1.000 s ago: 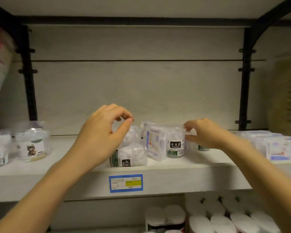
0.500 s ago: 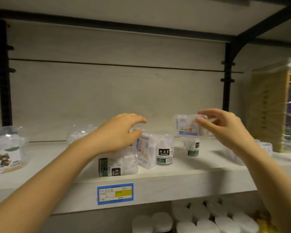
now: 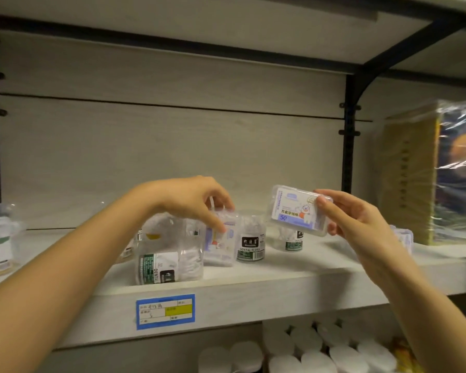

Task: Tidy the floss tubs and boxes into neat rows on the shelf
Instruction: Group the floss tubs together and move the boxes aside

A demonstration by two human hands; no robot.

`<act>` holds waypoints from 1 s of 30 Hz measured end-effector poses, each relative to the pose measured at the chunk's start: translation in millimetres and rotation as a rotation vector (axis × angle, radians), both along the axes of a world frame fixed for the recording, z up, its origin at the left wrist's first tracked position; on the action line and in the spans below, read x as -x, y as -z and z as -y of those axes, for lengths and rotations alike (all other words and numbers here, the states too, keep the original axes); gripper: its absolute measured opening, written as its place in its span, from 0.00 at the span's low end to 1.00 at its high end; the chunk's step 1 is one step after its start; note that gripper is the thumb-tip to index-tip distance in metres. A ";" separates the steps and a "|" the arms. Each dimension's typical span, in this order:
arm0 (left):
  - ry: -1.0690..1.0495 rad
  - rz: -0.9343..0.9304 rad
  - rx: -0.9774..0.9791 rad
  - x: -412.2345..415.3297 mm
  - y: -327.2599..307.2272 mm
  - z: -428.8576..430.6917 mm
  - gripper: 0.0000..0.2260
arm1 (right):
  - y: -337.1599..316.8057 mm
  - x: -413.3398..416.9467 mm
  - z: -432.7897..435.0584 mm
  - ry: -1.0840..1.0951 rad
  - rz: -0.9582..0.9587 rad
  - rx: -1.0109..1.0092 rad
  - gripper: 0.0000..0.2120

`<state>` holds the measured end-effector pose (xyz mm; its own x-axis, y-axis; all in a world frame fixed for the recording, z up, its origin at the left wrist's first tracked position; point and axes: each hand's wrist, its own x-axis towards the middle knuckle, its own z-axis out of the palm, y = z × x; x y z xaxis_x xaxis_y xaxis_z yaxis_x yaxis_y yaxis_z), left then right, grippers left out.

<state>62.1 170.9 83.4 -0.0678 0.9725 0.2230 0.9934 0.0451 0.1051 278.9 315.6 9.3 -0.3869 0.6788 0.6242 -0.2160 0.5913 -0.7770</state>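
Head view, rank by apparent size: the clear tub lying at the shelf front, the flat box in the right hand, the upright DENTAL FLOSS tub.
1. Clear green-labelled tub on its side.
2. Flat clear blue-labelled box; held aloft, possibly nearer the camera, so unsure.
3. Upright round black-labelled tub.

We have a single view, from a wide-angle camera worn on the person's head. It faces the shelf [image 3: 280, 278] nearly square-on from just above its board, with the underside of the board above [image 3: 172, 6] and the tier below [image 3: 320, 354] both in frame. It sits close: forearms [image 3: 65, 278] enter from the bottom corners, left hand [image 3: 194, 200] and right hand [image 3: 361, 222] mid-frame.
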 end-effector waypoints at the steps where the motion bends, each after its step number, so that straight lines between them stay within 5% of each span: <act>1: 0.011 0.029 -0.066 0.4 -4.5 6.2 0.16 | 0.0 -0.5 1.0 -0.004 -0.009 0.000 0.12; 7: 0.068 0.750 -0.541 -9.0 -7.3 50.5 0.12 | -5.0 7.2 27.0 -0.119 -0.096 -0.025 0.18; 10: 0.054 0.933 -0.599 -19.3 12.2 61.2 0.10 | -6.4 19.4 44.8 -0.243 -0.145 -0.032 0.18; 13: 0.043 1.047 -0.606 -25.7 32.5 67.3 0.09 | -6.2 33.1 58.4 -0.340 -0.179 -0.048 0.29; 16: 0.075 1.141 -0.606 -28.6 47.1 72.5 0.10 | -4.4 46.9 67.4 -0.411 -0.242 -0.016 0.32; 22: 0.079 1.226 -0.619 -32.2 61.9 80.6 0.15 | 2.3 56.1 82.6 -0.423 -0.304 0.045 0.24; 30: 0.054 1.135 -0.635 -52.8 86.5 70.0 0.29 | 18.6 34.6 93.1 -0.307 -0.192 -0.060 0.19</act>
<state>114.9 100.9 -3.1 -0.4852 0.7261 0.4872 0.3355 -0.3599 0.8706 244.3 222.5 -9.3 -0.4389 0.5090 0.7405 -0.5293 0.5195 -0.6708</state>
